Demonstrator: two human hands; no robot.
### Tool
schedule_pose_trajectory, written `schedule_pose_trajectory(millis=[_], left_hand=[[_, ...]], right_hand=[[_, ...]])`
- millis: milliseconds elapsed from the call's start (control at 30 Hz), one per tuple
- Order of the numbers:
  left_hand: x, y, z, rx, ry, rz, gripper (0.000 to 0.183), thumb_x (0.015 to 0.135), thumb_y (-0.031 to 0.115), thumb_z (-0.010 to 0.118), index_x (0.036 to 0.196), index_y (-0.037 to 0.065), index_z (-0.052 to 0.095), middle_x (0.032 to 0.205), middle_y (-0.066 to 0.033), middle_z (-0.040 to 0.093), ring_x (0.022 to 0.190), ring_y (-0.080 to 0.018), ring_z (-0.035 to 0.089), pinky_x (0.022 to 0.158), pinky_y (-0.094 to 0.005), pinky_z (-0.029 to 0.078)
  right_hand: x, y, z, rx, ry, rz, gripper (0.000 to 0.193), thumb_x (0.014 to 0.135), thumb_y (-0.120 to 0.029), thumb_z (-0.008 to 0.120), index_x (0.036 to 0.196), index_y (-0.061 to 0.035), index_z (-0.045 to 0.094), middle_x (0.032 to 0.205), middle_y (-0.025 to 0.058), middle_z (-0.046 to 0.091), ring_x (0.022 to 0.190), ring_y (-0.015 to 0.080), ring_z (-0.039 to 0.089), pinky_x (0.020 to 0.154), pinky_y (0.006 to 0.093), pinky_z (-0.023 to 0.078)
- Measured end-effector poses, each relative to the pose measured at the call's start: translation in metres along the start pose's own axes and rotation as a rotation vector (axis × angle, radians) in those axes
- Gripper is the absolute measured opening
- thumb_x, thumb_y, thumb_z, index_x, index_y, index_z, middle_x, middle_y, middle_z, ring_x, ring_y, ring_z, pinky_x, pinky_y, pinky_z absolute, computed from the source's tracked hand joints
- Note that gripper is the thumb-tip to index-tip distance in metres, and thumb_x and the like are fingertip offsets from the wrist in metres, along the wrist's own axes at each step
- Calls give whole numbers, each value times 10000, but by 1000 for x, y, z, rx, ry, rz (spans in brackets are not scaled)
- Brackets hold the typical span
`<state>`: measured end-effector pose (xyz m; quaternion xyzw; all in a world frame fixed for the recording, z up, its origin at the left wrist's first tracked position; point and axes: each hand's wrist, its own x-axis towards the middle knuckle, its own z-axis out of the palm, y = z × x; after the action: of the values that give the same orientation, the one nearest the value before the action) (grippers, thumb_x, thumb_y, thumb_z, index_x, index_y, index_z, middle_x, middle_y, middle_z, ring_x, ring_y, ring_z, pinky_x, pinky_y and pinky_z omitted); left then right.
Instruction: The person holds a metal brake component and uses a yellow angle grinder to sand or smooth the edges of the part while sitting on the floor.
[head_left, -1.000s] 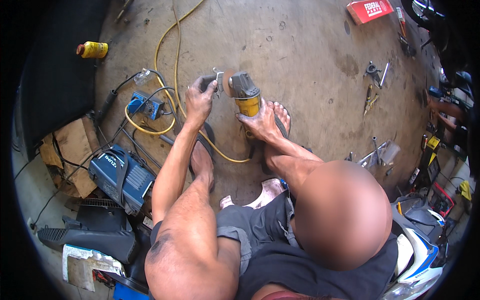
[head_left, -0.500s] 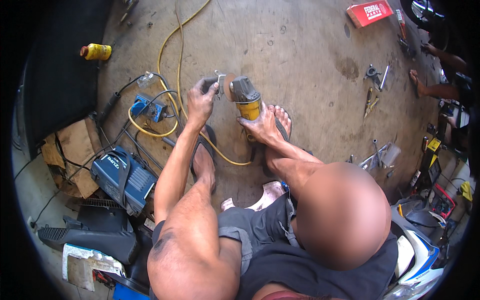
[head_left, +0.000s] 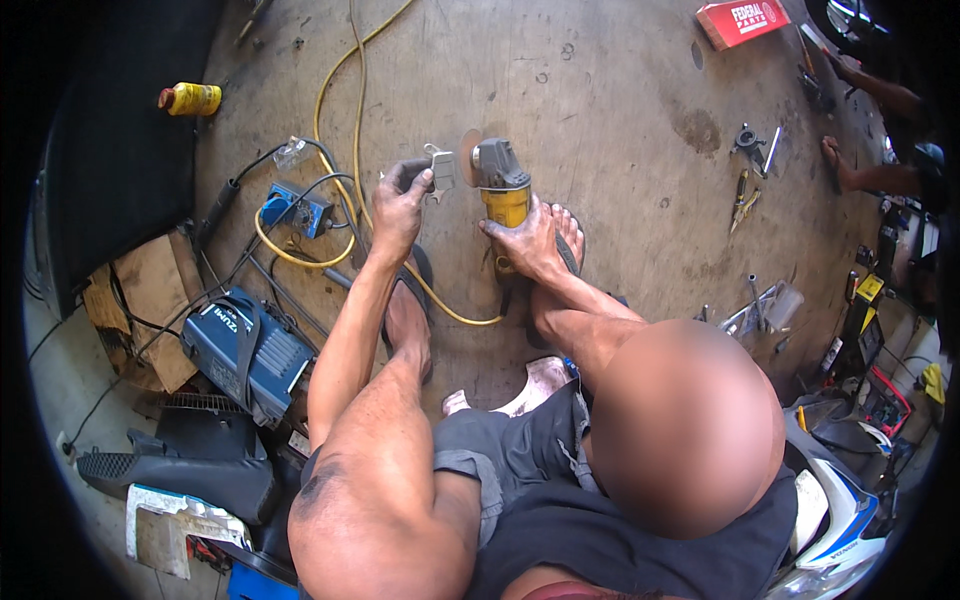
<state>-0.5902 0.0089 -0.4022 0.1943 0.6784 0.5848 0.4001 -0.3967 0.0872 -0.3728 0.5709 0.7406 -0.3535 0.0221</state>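
Head view: the left hand (head_left: 398, 205) pinches a small grey metal piece (head_left: 441, 170) between thumb and fingers by its left edge, clamped on it, just beyond the left foot. That edge grip probably serves to leave the right side bare toward the disc (head_left: 469, 158) and the fingertips out of its way. The right hand (head_left: 525, 240) is wrapped around the yellow body of an angle grinder (head_left: 505, 195), its head pointing to the far side and the disc set on its left, so that disc and piece face each other across a narrow gap, not touching (whether the disc is turning, I cannot tell).

Both are held out beyond the knees, which likely keeps the disc clear of the legs, though the right foot (head_left: 568, 235), in an open sandal, stands just beside the grinder hand.

A yellow cable (head_left: 318, 110) comes in from the far side, loops at the left near a blue box (head_left: 315, 215) and passes between the feet, its slack perhaps there to let the tool move. Pliers (head_left: 743, 205) lie well apart on the right, where they leave the working spot free.
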Motion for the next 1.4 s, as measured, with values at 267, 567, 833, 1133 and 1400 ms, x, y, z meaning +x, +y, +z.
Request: schedule_pose_trajectory(millis=[267,567,833,1133,1400], left_hand=[[0,-33,-17,513,57,-7,202,915,117,637,1072,7,702,930,-137,730,830,-220,694,784,-343,534],[7,-33,-46,1127,41,365,466,795,85,720,1237,18,588,1165,-185,579,1076,-386,564,943,-453,465],[8,-39,-49,1091,68,241,537,753,31,712,1263,0,547,1188,-232,548,1094,-419,546,965,-469,456],[-4,-50,-52,1151,77,339,562,733,33,713,1261,-23,529,1156,-248,556,1107,-430,527,980,-469,437],[-1,-30,-57,1070,64,297,460,724,75,727,1152,-27,593,1036,-226,597,983,-408,572,887,-465,473]], right_hand=[[7,22,7,101,-3,32,765,630,-619,792,1118,-46,657,961,215,687,981,379,625,904,491,453],[8,25,18,-136,87,-1,744,640,-606,790,1107,-42,657,959,215,687,979,379,625,896,497,452],[5,17,15,31,54,-21,722,642,-590,801,1089,-40,662,911,203,693,943,368,635,870,483,464],[3,7,-8,104,26,17,689,645,-456,847,1066,35,608,978,228,668,981,370,609,906,470,462],[3,8,2,98,-48,21,724,644,-515,826,1093,9,609,1023,223,655,1018,374,587,932,484,435]])
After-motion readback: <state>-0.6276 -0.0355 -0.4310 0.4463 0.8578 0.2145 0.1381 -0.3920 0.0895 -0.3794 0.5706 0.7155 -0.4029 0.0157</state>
